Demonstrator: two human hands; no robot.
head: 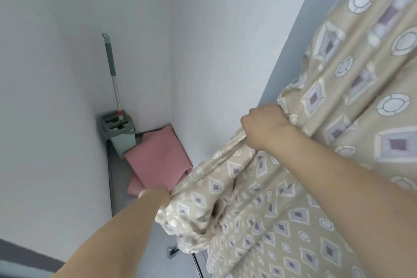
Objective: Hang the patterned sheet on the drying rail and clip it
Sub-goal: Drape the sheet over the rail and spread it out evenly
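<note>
The patterned sheet (334,133) is beige with white rings and purple diamonds. It hangs in folds down the right side of the head view. My right hand (264,126) grips a bunched fold of it at mid height, close to the wall. My left hand (155,196) holds the sheet's lower bunched edge, lower and to the left. The drying rail is hidden behind the cloth; only a thin dark bar (196,264) and a metal fitting (172,251) show under the sheet. No clip is in view.
White walls meet in a corner ahead. A mop (114,77) stands in a grey-green bucket (119,133) in that corner. A pink cloth (158,160) lies on the floor beside the bucket, just beyond my left hand.
</note>
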